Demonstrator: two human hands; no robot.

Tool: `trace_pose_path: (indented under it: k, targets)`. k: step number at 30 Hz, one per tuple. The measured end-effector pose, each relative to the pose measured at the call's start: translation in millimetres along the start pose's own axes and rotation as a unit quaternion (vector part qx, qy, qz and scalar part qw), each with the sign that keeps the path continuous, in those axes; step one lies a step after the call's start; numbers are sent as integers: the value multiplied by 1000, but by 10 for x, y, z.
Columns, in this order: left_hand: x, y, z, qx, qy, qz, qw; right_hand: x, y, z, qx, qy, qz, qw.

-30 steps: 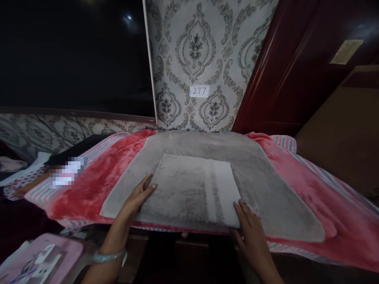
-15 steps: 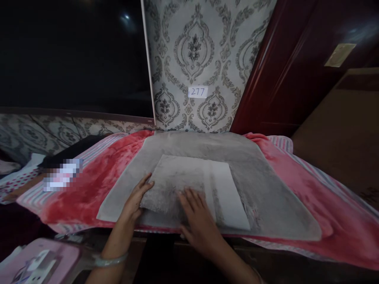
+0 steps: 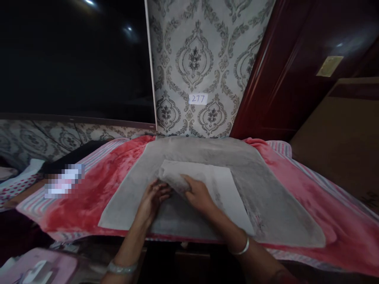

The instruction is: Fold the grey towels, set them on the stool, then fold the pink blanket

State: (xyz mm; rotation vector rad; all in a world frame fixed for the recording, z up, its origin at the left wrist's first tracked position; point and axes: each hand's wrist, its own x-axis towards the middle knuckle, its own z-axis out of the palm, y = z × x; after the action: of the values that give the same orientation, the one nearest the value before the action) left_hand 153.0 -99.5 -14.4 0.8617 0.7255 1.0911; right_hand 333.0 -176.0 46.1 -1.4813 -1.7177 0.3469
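Note:
A white and grey fuzzy cloth point(image 3: 213, 181) lies on a larger grey plush cloth point(image 3: 124, 205). Its near left part is raised and bunched into a fold. My right hand point(image 3: 199, 195) pinches this bunched grey part, thumb uppermost and the other fingers partly hidden. Close to the left end of the fold is my left hand point(image 3: 154, 197), its fingers bent and apart, with nothing plainly held. Whether its fingertips touch the fold, I cannot tell. Flat on the right lies the white part of the cloth, crossed by a grey smudged band.
Under the grey cloth spreads a red and pink blanket point(image 3: 79, 197) with striped edges. A large dark screen point(image 3: 74, 59) stands back left. A dark red door point(image 3: 275, 79) and brown box point(image 3: 340, 134) are at right. A pink case point(image 3: 62, 258) sits low left.
My right hand went from lying flat on the fuzzy cloth to gripping its raised near left part. My left hand moved inward, right of its former place. The view shifted slightly.

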Motion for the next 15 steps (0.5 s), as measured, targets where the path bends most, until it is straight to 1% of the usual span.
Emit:
trace_pose_path:
  k: [1, 3, 6, 9, 12, 13, 15]
  targets:
    - [17, -20, 36, 13, -11, -4, 1000, 89, 11, -135, 30, 19, 0, 999]
    - [80, -31, 149, 47, -17, -12, 999, 245, -15, -426, 73, 43, 6, 996]
    - [256, 2, 383, 86, -17, 1, 996, 357, -158, -865, 117, 59, 18, 991]
    - [464, 37, 602, 101, -20, 21, 994, 314, -354, -1235, 172, 82, 36, 981]
    - [583, 41, 728, 94, -23, 29, 995, 225, -518, -1515, 254, 114, 63, 958]
    - [588, 44, 750, 86, -40, 37, 995, 206, -555, -1595, 285, 125, 71, 948]
    - [545, 83, 779, 72, -93, 60, 991, 201, -584, -1748, 340, 140, 84, 926]
